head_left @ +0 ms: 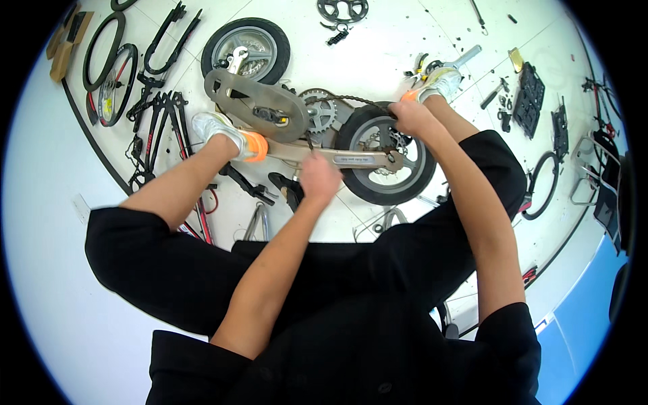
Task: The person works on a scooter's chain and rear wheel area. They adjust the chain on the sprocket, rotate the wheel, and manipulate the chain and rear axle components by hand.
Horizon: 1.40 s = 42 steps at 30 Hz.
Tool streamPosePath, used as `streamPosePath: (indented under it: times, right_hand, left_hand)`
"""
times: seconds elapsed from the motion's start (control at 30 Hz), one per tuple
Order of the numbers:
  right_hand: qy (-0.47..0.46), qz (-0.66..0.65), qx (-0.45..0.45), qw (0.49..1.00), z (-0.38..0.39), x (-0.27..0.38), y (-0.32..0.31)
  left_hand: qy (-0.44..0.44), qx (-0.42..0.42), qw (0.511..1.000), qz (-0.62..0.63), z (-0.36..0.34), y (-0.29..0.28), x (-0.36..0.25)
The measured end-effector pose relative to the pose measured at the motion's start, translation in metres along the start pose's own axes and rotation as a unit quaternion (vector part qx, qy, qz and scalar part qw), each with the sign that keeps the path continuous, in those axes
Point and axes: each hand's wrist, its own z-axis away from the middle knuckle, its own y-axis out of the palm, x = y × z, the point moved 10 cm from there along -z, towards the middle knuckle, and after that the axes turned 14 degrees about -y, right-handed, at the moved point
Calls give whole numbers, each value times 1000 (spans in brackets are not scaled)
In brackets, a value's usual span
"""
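Note:
A small wheeled frame with a beige bar [290, 150] lies on its side on the floor between my feet. My right hand [413, 118] is closed on a dark bicycle chain [351, 99] above the spoked wheel [385, 192]. From there the chain runs left past the toothed chainring [321, 116]. Its other end hangs down to my left hand [320, 179], closed and slightly blurred, just below the beige bar. A translucent grey chain cover [256, 101] lies left of the chainring. Beyond it is the second wheel [271, 39].
Bicycle forks [172, 40], loose wheels [116, 84] and a frame [169, 128] lie at the left. Yellow-handled pliers [420, 64] are by my right shoe [442, 82]. A black tool case [528, 100] lies farther right. A crankset [343, 8] sits at the far edge.

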Motion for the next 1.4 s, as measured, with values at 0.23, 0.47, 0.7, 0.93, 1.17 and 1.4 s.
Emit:
streamPosePath:
  times: [0.23, 0.47, 0.7, 0.93, 1.17, 1.4]
  right_hand:
    - [70, -81, 53, 993, 53, 55, 28]
    - [110, -79, 130, 982, 88, 81, 35]
    - [182, -36, 66, 980, 105, 60, 36]
    - [214, -80, -11, 973, 130, 92, 38]
    - [183, -239, 9, 954, 156, 122, 65]
    - [210, -215, -47, 952, 170, 127, 46]
  left_hand:
    - [-112, 105, 986, 60, -63, 66, 88]
    - [-130, 105, 983, 77, -37, 75, 81]
    - [-102, 127, 980, 111, -10, 65, 78]
    - [-165, 257, 900, 311, 20, 74, 92]
    - [-145, 301, 891, 306, 44, 90, 104]
    - [-163, 367, 830, 388, 105, 78, 87]
